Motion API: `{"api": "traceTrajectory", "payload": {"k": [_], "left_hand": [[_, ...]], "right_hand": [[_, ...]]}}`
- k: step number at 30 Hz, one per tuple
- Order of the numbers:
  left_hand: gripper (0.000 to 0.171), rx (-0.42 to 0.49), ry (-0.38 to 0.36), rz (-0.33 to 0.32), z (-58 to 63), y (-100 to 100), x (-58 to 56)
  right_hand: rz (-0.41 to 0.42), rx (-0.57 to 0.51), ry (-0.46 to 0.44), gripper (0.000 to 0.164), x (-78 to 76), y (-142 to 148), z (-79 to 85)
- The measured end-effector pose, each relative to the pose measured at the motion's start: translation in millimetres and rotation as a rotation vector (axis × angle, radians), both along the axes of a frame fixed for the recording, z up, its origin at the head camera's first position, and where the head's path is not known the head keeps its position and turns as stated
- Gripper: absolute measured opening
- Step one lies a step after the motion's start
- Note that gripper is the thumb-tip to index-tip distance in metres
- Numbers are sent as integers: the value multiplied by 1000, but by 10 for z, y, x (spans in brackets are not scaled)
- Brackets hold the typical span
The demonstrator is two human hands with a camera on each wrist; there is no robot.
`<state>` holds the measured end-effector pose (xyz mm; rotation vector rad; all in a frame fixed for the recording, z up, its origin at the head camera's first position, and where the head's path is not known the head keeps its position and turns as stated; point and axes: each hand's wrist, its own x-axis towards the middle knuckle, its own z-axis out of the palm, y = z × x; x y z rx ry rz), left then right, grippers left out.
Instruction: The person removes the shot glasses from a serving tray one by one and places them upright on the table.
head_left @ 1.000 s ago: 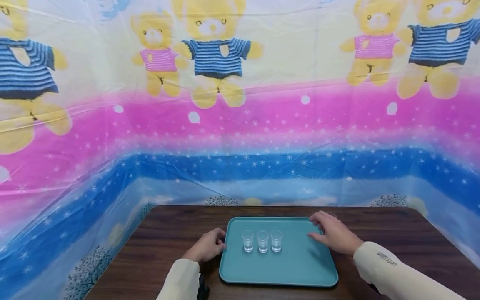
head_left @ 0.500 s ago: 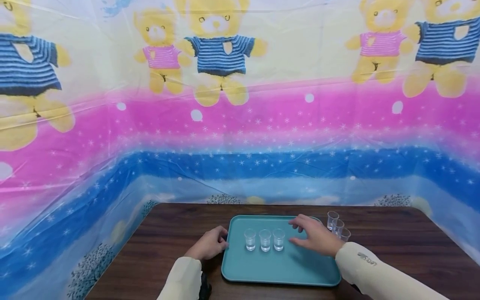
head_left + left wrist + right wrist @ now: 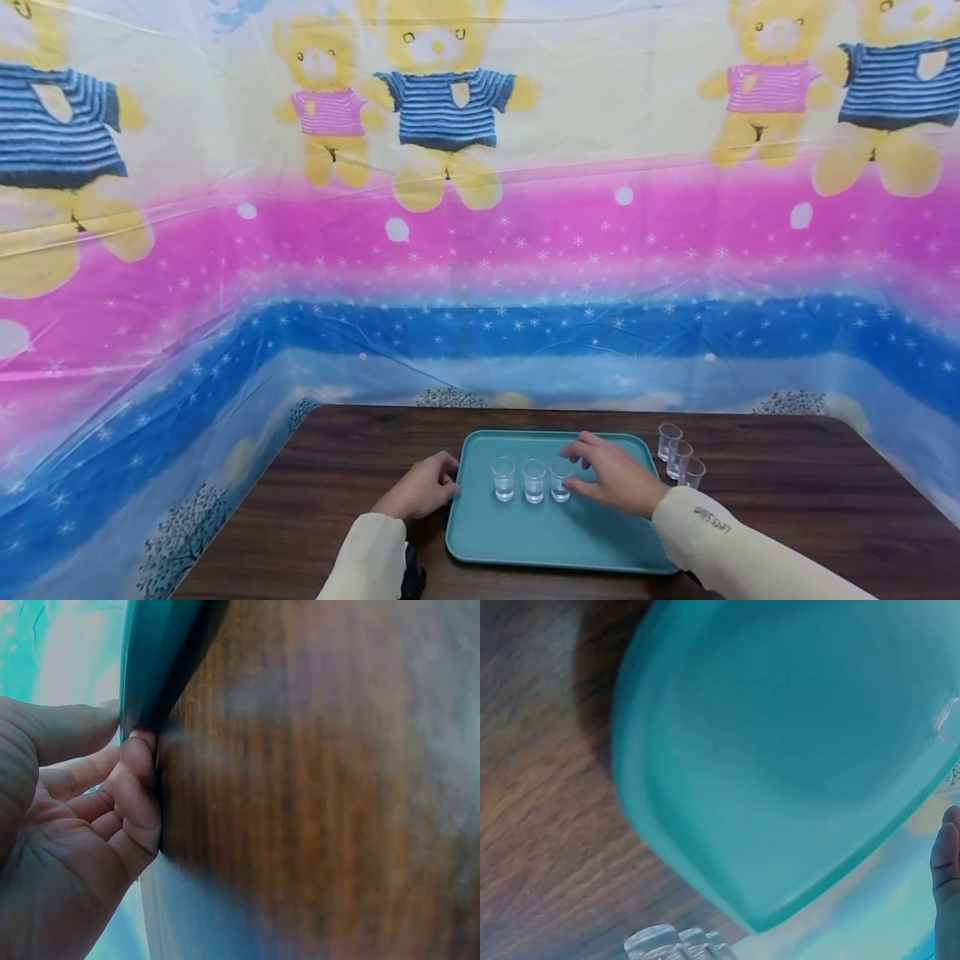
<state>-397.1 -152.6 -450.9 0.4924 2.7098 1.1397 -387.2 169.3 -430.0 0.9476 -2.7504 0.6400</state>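
A teal tray [image 3: 555,537] lies on the wooden table, with three small clear shot glasses standing in a row on it: the left glass [image 3: 503,482], the middle glass [image 3: 533,483] and the right glass [image 3: 558,483]. With thumb on the rim and fingers curled beneath it, my left hand [image 3: 423,487] grips the tray's left edge; the left wrist view shows this hand [image 3: 82,780] close up. Over the tray's right half, my right hand [image 3: 615,477] has thumb and fingers spread apart, its fingertips right at the right glass and overlapping it in the head view.
On the table [image 3: 780,500] to the right of the tray stand three more clear glasses [image 3: 678,458] in a slanting line. A printed curtain [image 3: 480,333] with bears closes off the back and sides of the table.
My right hand has moved left across the tray to the right glass, uncovering the glasses on the table at right. My left hand keeps its place at the tray's edge.
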Motion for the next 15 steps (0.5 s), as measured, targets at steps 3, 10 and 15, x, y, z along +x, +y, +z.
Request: {"api": "traceTrajectory", "payload": {"k": [3, 10, 15], "left_hand": [[30, -2, 4, 0, -2, 7, 2], [30, -11, 7, 2, 3, 13, 9], [30, -11, 13, 3, 11, 7, 15]], "right_hand": [[-9, 5, 20, 32, 0, -14, -28], [-25, -3, 35, 28, 29, -20, -53], [-38, -10, 26, 26, 50, 16, -40]]}}
